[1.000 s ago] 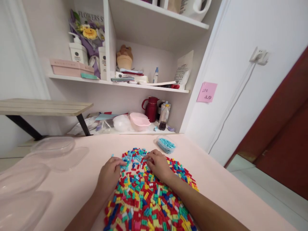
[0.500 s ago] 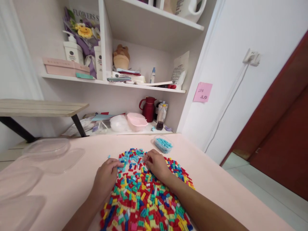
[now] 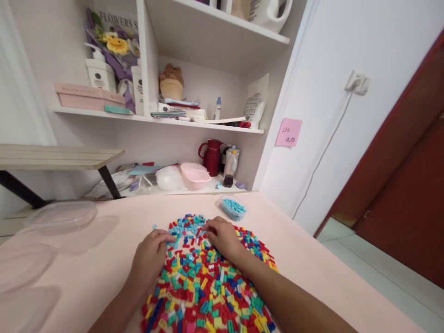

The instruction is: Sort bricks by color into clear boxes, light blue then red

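A wide pile of small toy building bricks (image 3: 208, 277) in red, yellow, green, blue and white spreads over the pink tabletop. Light blue bricks (image 3: 189, 225) cluster at its far end, between my two hands. My left hand (image 3: 151, 252) rests at the pile's left edge, fingers pressed together and bent toward the bricks; whatever may be in them is hidden. Over the far right part of the pile, my right hand (image 3: 222, 237) has its fingers curled in a pinch, with their tips by the light blue bricks. A clear tub (image 3: 233, 216) of light blue bricks stands just beyond it.
Clear plastic containers and lids (image 3: 65, 216) lie at the left. One stray light blue brick (image 3: 154, 227) sits beyond my left hand. Behind the table, a shelf holds a pink basin (image 3: 195, 176), a red jug (image 3: 211, 158) and a bottle (image 3: 229, 170). A wooden stand (image 3: 58, 157) is at left.
The whole view has shifted slightly, so everything sits a little further left. Both hands keep nearly the same places and poses over the pile.
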Demonstrator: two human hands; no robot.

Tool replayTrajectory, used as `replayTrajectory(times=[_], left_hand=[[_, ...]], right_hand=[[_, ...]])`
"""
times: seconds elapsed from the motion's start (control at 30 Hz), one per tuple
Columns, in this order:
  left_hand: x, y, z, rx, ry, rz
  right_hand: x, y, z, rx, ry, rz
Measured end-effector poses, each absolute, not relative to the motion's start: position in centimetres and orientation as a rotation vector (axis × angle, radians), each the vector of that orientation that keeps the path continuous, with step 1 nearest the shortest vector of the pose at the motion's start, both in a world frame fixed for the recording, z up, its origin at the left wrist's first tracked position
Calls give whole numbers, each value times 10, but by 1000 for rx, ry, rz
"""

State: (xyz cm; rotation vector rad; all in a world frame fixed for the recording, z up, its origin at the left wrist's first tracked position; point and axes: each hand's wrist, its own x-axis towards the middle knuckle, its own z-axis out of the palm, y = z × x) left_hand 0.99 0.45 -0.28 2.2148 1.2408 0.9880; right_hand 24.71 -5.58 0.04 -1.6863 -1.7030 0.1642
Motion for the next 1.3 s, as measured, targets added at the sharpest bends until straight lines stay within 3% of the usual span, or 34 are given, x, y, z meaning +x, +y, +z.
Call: replayTrajectory(times=[0.33,0.67,0.93,1.1,1.3], left_hand=[[9,3,1,2223,1247,1002],[9,9,-3,2209,1238,1038],[8,10,-3,2228,1244,1014],[9,5,2,2221,1223,1020],[10,3,3,2202,1223,1021]], right_hand=[[243,-58,11,-1755,-1742,131],[309,-63,50,-1705,-1445,-269],[326,-62,45,-1502,-1107,-68],[284,-62,40,-1431,-1435,213],[249,-67,23,-1500,-1913,142]])
